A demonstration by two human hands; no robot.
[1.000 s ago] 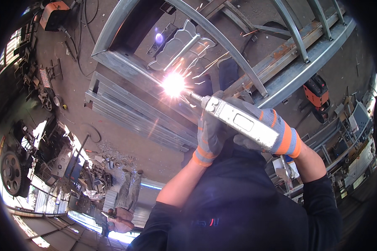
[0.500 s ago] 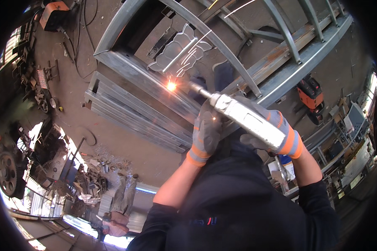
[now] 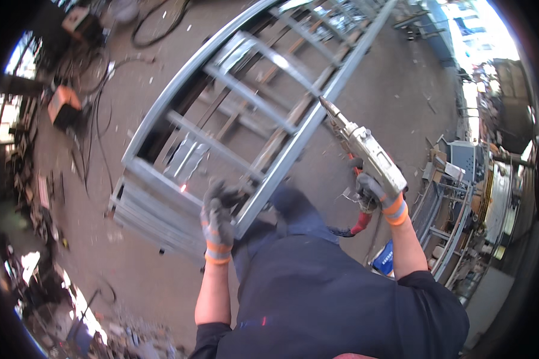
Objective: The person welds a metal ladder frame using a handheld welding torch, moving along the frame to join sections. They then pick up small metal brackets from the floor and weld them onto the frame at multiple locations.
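Observation:
My right hand, in a grey glove with an orange cuff, is wrapped round the rear of a white and silver welding gun. The gun's narrow nozzle points up and left, its tip close to the outer rail of a grey metal frame. My left hand wears a matching glove. It is raised beside the frame's near corner, fingers apart and holding nothing. A small orange-red glow shows on the frame's near-left bar.
Stacked metal tubes lie along the frame's near-left end. An orange machine stands far left among cables. A metal rack is at right, with a blue package near my right forearm.
The bright spark has shrunk to a small glow. My right hand has carried the welding gun up and right, off the bar. My left hand has left the gun and moved left; the view has shifted.

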